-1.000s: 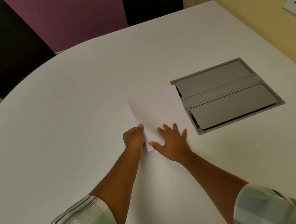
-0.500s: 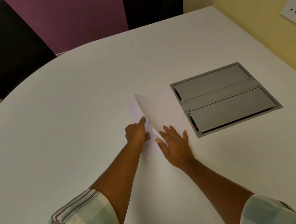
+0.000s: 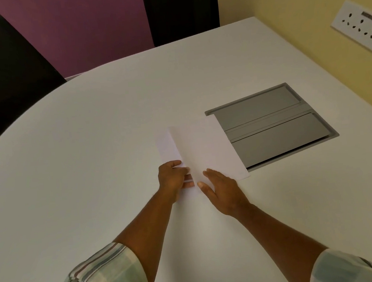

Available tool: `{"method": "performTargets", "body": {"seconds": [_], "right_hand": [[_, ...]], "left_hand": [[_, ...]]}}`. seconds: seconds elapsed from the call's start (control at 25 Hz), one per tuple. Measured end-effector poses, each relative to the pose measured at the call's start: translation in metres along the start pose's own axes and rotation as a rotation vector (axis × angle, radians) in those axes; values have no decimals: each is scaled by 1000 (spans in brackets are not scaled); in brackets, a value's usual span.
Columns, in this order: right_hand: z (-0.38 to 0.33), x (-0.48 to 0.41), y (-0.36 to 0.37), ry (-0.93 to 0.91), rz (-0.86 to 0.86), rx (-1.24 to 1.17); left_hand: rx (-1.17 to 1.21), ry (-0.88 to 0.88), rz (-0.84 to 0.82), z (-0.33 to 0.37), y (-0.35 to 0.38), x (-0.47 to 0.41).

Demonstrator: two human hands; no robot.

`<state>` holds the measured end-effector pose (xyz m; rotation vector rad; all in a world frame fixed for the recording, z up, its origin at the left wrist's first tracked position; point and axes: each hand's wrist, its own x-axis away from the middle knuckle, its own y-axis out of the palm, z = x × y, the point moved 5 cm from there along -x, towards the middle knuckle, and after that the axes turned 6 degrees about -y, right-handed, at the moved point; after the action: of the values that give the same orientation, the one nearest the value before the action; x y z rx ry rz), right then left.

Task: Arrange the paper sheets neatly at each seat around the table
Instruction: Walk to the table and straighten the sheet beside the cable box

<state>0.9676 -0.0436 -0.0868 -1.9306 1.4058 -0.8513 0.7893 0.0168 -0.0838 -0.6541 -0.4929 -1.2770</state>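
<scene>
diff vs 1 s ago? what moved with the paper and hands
The top sheet has slid right off the lower sheet; its right edge now overlaps the grey cable box. The right hand, flat on it, pushed it across. The left hand shifted from gripping the stack's edge to pinning the lower sheet. Table and chairs unchanged.

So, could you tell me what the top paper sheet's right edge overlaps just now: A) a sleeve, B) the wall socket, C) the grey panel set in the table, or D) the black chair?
C: the top sheet lies over the left edge of the grey panel.
</scene>
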Motion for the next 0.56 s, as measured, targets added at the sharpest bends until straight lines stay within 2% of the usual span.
{"method": "performTargets", "body": {"seconds": [0.16,0.2,0.28,0.4,0.48,0.56], "right_hand": [[-2,10,-10,-8,-64,-102],[-1,13,-14,-10,-41,-122],[5,17,-32,22,132,-137],[30,22,-71,220,425,-205],[51,25,-92,361,445,-264],[71,29,-105,492,366,-328]], "left_hand": [[-111,29,-61,-4,9,7],[-149,39,-54,-5,12,9],[-149,58,-59,-4,15,16],[-101,114,-118,-2,15,36],[-93,153,-145,-5,13,54],[-73,182,-167,-15,14,76]]}}
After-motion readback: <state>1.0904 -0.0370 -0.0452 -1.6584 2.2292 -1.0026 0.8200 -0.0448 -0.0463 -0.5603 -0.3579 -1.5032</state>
